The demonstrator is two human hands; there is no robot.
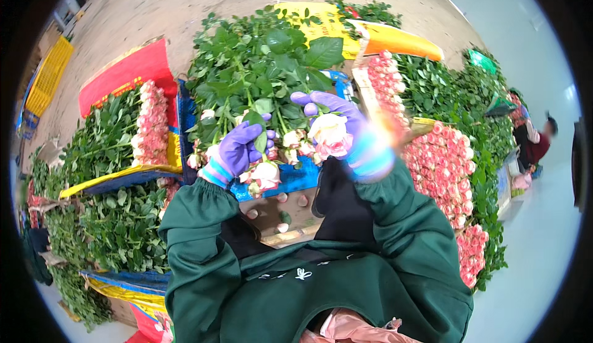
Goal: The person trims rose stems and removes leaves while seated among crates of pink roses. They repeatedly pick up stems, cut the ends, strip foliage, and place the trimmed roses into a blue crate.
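Observation:
Both my hands wear purple gloves with striped cuffs. My left hand (238, 150) is closed round a green stem, its fingers curled among leaves, and a pale pink rose (266, 175) hangs just below it. My right hand (341, 115) is closed with its fingers toward the left, and a large cream-pink rose (331, 135) sits against its palm side; the grip on its stem is partly hidden. Beyond the hands lies a heap of leafy rose stems (247, 65), with several blooms facing me, on a blue sheet (302, 179).
Bundled pink roses (437, 170) stack up on the right, and another row of roses (151, 123) lies on the left beside a red sheet (126, 74). Yellow sheeting (321, 28) lies behind the heap. Loose petals (282, 198) lie below. Farther right, a person (538, 142) is present.

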